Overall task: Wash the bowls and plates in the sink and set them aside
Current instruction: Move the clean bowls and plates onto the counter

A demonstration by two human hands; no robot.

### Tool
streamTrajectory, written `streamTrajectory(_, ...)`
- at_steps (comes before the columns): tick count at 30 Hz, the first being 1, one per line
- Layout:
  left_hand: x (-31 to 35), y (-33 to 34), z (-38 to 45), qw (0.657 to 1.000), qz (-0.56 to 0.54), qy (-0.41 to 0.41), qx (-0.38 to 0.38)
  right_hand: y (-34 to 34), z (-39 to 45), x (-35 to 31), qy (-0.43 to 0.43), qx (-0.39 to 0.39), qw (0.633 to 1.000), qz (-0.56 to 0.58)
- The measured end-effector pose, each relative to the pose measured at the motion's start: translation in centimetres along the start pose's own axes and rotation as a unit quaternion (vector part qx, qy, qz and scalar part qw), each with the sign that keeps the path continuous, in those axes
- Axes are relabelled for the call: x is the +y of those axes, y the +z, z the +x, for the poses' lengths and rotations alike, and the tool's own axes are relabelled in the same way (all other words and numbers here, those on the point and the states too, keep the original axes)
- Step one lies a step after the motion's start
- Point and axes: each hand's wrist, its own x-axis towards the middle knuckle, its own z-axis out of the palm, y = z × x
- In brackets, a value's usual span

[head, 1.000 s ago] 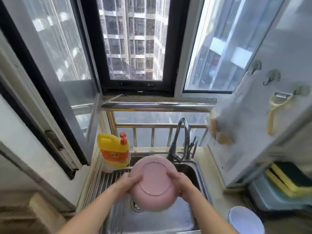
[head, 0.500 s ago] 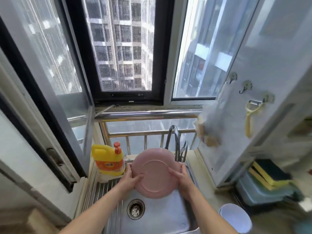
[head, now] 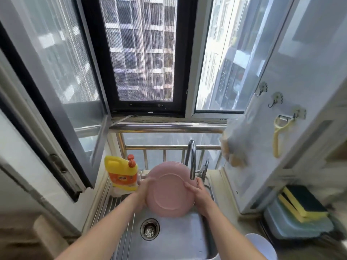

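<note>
Pink plate (head: 170, 192) raised nearer faucet (head: 192, 162), underside facing cam, both hands gripping rim

Both hands hold a pink plate (head: 170, 192) above the sink (head: 180, 241), underside facing the camera. The left hand (head: 142, 192) grips its left edge. The right hand (head: 199, 194) grips the right edge below the faucet (head: 192, 160).

Yellow detergent bottle (head: 121, 174): orange label with white mark, characters too blurred to read. No other legible text anywhere.
</note>
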Motion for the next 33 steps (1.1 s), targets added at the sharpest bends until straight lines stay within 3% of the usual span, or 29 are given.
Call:
streamTrajectory(2,0.4,0.8,-0.2,0.998,-0.05,-0.024,-0.032,0.3,0.3,-0.2,0.009,0.01,1.0,0.011)
streamTrajectory(6,0.2,1.0,0.1,0.989,-0.062,-0.133,0.031,1.0,1.3,0.1,0.021,0.068,0.997,0.027)
streamTrajectory(9,0.6,1.6,-0.3,0.982,-0.109,-0.152,0.039,-0.9,6.6,4.3,0.057,0.117,0.99,0.048)
streamTrajectory(11,0.6,1.8,-0.3,0.978,-0.115,-0.167,0.042,0.1,5.3,3.3,0.098,0.182,0.977,0.048)
streamTrajectory(14,-0.4,1.4,1.0,0.981,-0.098,-0.17,0.013,1.6,2.6,0.7,0.086,0.226,0.97,0.038)
streamTrajectory(18,-1.2,0.5,1.6,0.991,-0.08,-0.098,0.033,0.5,3.0,0.9,0.108,0.177,0.977,0.052)
streamTrajectory(23,-2.1,-1.6,2.8,0.995,-0.033,-0.085,-0.051,-1.1,2.7,2.5,0.188,0.077,0.979,0.022)
streamTrajectory(28,-2.6,-2.7,1.6,0.987,0.026,-0.14,-0.072,-0.5,0.1,2.6,0.111,0.087,0.989,-0.038)
streamTrajectory(33,-4.7,-1.4,1.8,0.994,-0.01,-0.074,-0.08,0.1,-1.8,4.5,0.056,0.166,0.983,-0.053)
